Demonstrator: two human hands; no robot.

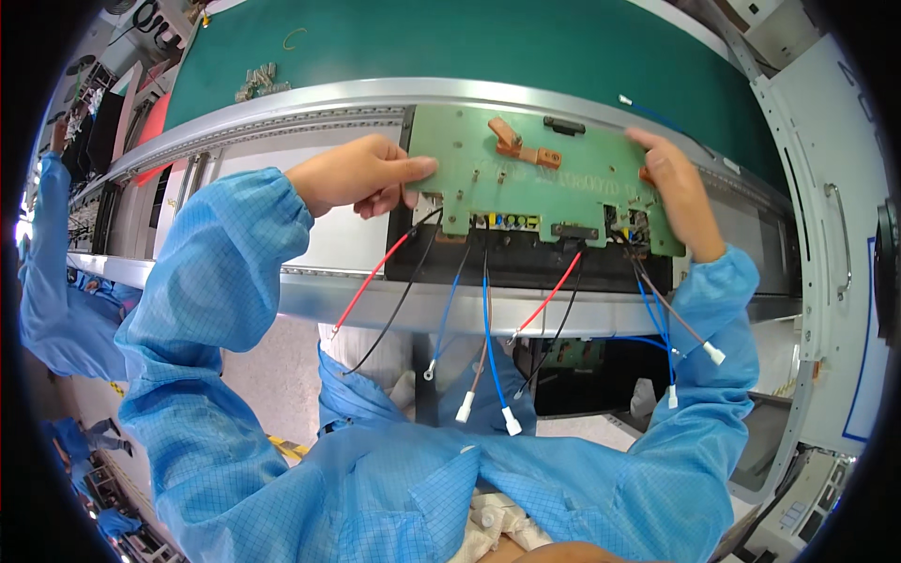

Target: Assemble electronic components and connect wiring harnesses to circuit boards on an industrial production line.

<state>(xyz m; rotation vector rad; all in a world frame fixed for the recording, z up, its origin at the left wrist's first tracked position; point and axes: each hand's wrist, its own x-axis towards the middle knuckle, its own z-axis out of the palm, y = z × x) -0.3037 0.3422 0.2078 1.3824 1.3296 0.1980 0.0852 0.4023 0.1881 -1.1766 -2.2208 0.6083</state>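
A green board (554, 202) with cut-outs lies over a black base (526, 256) between the conveyor's metal rails. Copper-coloured bars (508, 138) and a black handle-like part (564, 125) sit on top. My left hand (361, 175) pinches its left edge, thumb on top and fingers curled below. At the right edge is my right hand (679, 188), its fingers bent around that side, partly hidden. From the near edge hang several leads: a red wire (374, 284), black ones, a blue wire (490, 347) and brown ones, some with white connectors (511, 421) at their ends.
Beyond the rail (450, 91) stretches a green work mat (413, 47) with a cluster of small metal parts (260, 82) at far left. A white cabinet door (835, 188) stands at right. Another person's blue sleeve (47, 253) shows at the left edge.
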